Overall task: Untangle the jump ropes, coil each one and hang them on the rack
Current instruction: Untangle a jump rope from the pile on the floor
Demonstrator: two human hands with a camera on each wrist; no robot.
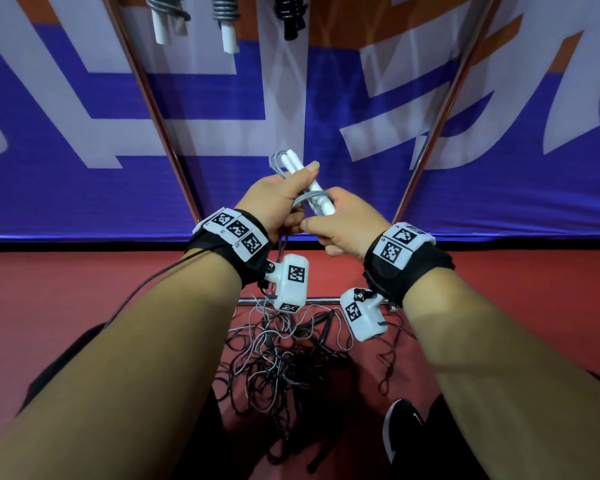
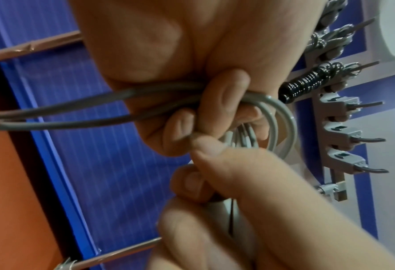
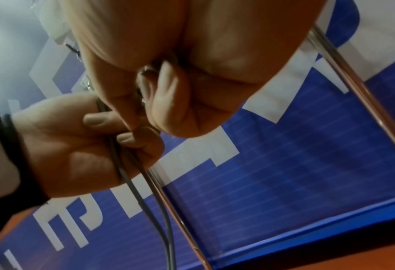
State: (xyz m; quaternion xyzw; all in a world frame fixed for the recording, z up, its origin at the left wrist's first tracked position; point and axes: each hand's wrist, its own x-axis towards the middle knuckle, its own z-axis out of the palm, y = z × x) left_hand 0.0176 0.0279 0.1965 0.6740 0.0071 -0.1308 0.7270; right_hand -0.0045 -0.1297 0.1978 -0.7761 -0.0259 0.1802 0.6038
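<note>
The grey jump rope (image 1: 307, 199) with two white handles (image 1: 305, 183) lies slanted in my hands, cord looped around them. A grey-and-black rope tangle (image 1: 281, 358) sprawls on the red floor below. Three coiled ropes (image 1: 222, 15) hang on the rack (image 2: 330, 117).

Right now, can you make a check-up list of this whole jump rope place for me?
Surface: red floor, partly covered by ropes.
Job's things: grey rope with white handles held up in both hands; tangled pile of grey and black ropes on the floor; three coiled ropes already hung on the rack.
Clutter: nothing seen.
Hands: left hand and right hand both grip the grey rope and handles.
Cables: thin black wire along the left forearm.
Surroundings: blue and white banner, metal poles, black shoe.
</note>
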